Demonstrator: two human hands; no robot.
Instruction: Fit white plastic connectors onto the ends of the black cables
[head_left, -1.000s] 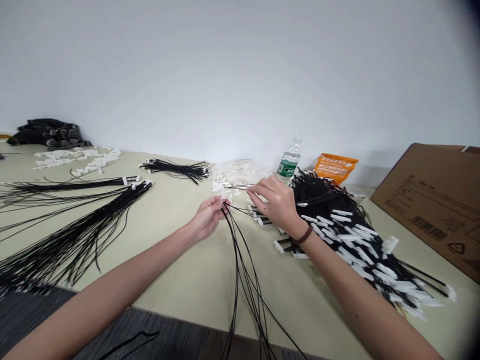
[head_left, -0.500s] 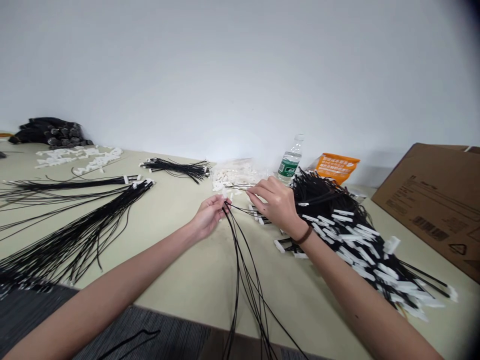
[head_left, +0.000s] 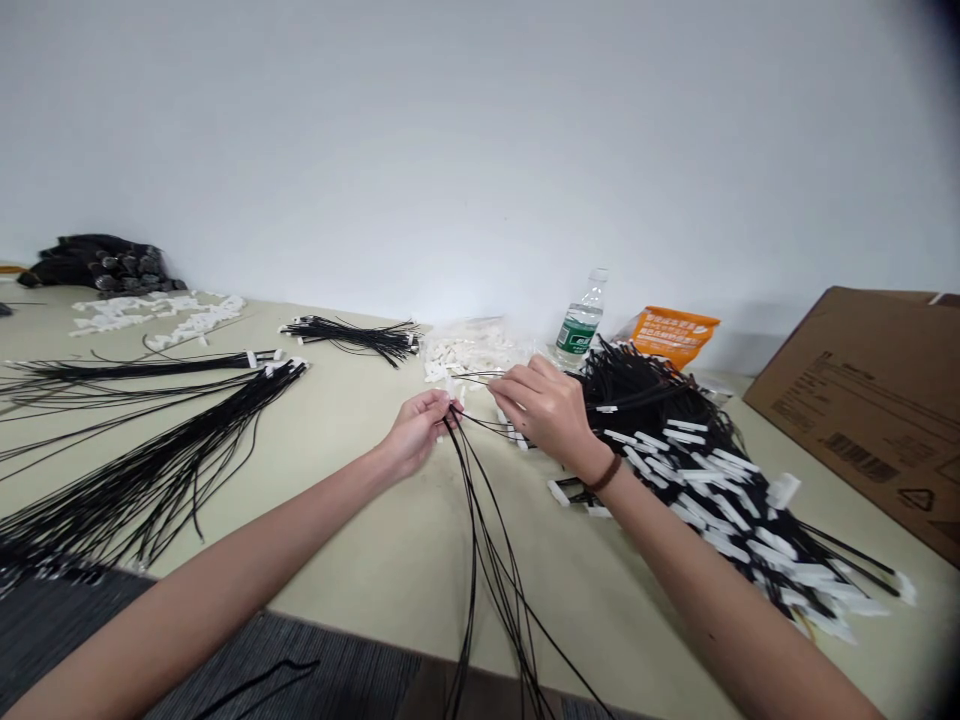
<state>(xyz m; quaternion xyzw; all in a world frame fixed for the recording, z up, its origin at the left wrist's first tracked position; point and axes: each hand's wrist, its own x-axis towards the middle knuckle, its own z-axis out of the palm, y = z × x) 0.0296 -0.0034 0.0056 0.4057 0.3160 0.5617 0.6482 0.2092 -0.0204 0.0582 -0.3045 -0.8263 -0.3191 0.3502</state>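
Observation:
Several thin black wires hang from my left hand, which is closed around their top ends beside a small white connector. The wires drop over the table's front edge. To the right, my right hand pinches a thin black wire whose free end points left toward the connector. Another wire runs from the left hand to below the right fingers. The exact fingertip contact is too small to make out.
Black wire bundles with white connectors are heaped at right, by a cardboard box. A water bottle, an orange packet and a bag of white connectors stand at the back. More wire bundles lie at left.
My right hand has shifted very slightly, its fingers a little left with the wire. The left hand stays almost in place, and the hanging wires have swayed a little.

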